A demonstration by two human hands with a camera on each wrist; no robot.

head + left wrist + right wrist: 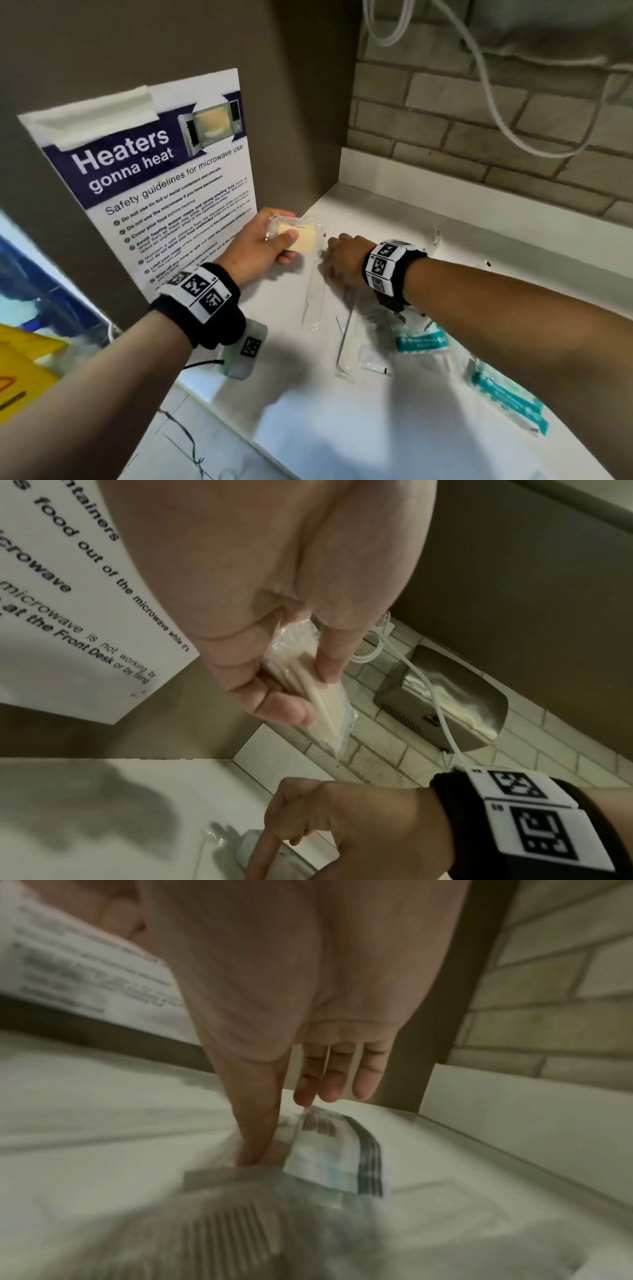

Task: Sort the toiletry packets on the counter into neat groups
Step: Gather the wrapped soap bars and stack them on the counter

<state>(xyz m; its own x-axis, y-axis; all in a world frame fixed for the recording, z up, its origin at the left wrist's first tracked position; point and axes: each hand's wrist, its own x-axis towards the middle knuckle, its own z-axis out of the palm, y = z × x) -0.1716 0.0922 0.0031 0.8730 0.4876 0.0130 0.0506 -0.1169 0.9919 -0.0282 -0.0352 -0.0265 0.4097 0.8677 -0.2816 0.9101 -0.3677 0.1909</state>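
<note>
The left hand point(255, 248) pinches a soap packet point(297, 236) between thumb and fingers, lifted just off the counter point(376, 421) beside the poster point(147, 178). The right hand point(344, 262), fingers straight and together, presses a flat packet point(337, 1153) near the back corner. These look light, crinkly and slippery, best pinched at the sealed edges; open room lies toward the front edge, away from the poster.
</note>
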